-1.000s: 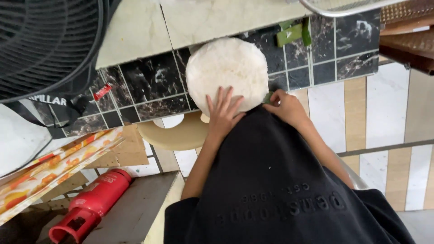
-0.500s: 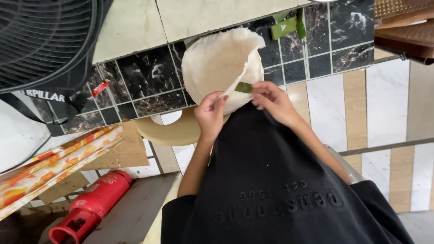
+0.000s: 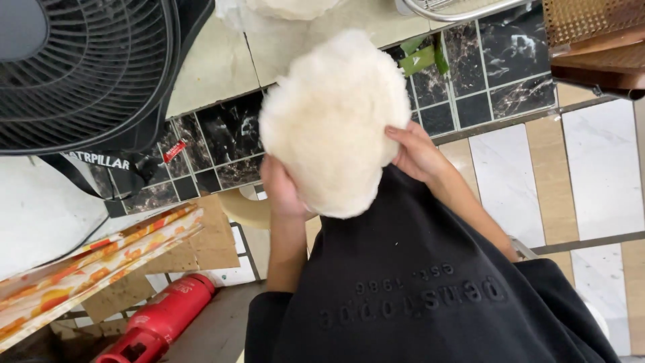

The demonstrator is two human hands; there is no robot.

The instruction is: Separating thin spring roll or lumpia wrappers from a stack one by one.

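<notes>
Nearest to where I stood was the person's black garment (image 3: 416, 289), filling the lower part of the view, with both bare forearms rising out of it. The left hand (image 3: 281, 190) came up on one side and the right hand (image 3: 418, 153) on the other, and between them they held a round, floppy sheet of pale dough (image 3: 332, 117). It was lifted clear of the counter, hanging in front of the chest, its lower edge drooping just over the top of the garment.

The sheet lay above and beyond the fingers, its longer run going up and away from the person. Each hand gripped it by an opposite side of the lower half: the left fingers were closed on the edge, mostly hidden behind the dough, and the right fingers (image 3: 402, 134) were curled onto the rim. Both hands stood about equally near; neither led.

Lower left lay a red cylinder (image 3: 161, 324) and an orange patterned board (image 3: 87, 262). Farther off ran the black marble tiles (image 3: 222, 138), some green leaves (image 3: 422, 57), and a dark fan (image 3: 80, 67) at upper left.
</notes>
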